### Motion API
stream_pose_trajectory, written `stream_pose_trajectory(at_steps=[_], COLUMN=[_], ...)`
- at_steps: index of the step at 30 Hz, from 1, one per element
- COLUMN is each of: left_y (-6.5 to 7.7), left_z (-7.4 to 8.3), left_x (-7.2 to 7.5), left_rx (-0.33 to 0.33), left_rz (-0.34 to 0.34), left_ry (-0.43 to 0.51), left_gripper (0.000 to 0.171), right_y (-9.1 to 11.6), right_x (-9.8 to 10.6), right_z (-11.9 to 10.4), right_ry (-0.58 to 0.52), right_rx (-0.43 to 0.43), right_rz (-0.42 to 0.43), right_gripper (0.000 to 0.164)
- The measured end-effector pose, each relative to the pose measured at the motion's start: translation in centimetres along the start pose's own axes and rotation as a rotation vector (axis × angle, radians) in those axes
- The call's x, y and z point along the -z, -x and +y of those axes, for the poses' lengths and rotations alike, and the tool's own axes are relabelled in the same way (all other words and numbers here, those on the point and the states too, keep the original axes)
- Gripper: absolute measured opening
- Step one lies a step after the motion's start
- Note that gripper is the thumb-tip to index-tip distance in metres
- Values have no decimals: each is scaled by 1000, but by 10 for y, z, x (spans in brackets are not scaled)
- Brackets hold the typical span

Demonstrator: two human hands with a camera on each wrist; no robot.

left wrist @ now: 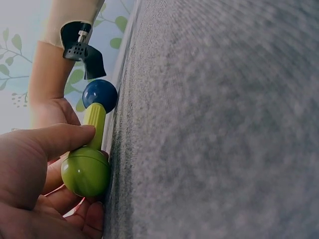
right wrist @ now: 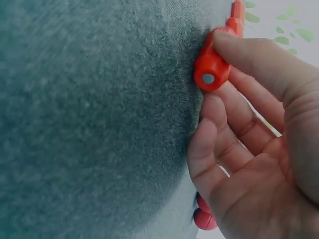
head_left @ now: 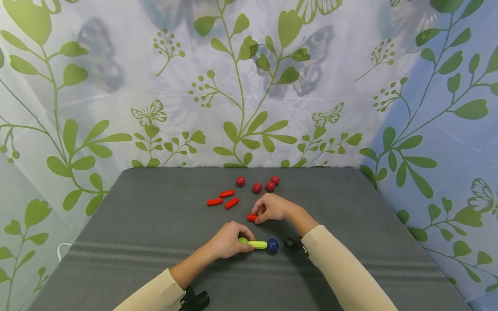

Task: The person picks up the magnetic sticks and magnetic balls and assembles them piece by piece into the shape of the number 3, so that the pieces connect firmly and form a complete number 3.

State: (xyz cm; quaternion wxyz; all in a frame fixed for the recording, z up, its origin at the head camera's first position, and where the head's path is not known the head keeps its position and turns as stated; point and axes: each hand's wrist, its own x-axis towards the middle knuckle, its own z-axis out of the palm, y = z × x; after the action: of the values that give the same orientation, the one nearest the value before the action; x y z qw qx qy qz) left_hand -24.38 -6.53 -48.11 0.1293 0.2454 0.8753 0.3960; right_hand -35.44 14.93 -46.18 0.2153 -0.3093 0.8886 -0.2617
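My left hand (head_left: 230,242) grips one end of a small joined piece. That piece is a green ball (left wrist: 85,172), a yellow-green ridged rod (head_left: 258,245) and a dark blue ball (head_left: 272,246) in a row. In the left wrist view the thumb presses where rod meets green ball, with fingers curled behind. My right hand (head_left: 272,208) pinches a red magnetic rod (right wrist: 212,62) between thumb and fingers, close over the cloth. A round grey metal tip shows at the rod's near end. This rod is a little beyond the joined piece, apart from it.
Three loose red rods (head_left: 215,201) lie left of my right hand. Several red balls (head_left: 256,188) sit farther back, near the table's far edge. Grey cloth covers the table (head_left: 155,216). A leaf-patterned curtain (head_left: 249,86) hangs behind it. Each wrist carries a black camera mount (head_left: 294,244).
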Motion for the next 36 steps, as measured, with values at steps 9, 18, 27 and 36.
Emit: stream_pose_trajectory(at_steps=[9, 18, 27, 36], left_y=[-2, -2, -2, -1], left_z=[-1, 1, -1, 0], left_x=[-2, -2, -1, 0], left_rx=[-15, -14, 1, -2], left_rz=[0, 0, 3, 2], left_ry=[-1, -3, 4, -2], left_gripper=[11, 10, 10, 10], right_y=[17, 33, 42, 47], right_x=[-3, -7, -6, -10], right_z=[3, 14, 11, 14], right_ry=[3, -102, -160, -222], right_rx=[1, -19, -95, -153], right_rz=[26, 92, 95, 109], right_gripper=[21, 20, 15, 18])
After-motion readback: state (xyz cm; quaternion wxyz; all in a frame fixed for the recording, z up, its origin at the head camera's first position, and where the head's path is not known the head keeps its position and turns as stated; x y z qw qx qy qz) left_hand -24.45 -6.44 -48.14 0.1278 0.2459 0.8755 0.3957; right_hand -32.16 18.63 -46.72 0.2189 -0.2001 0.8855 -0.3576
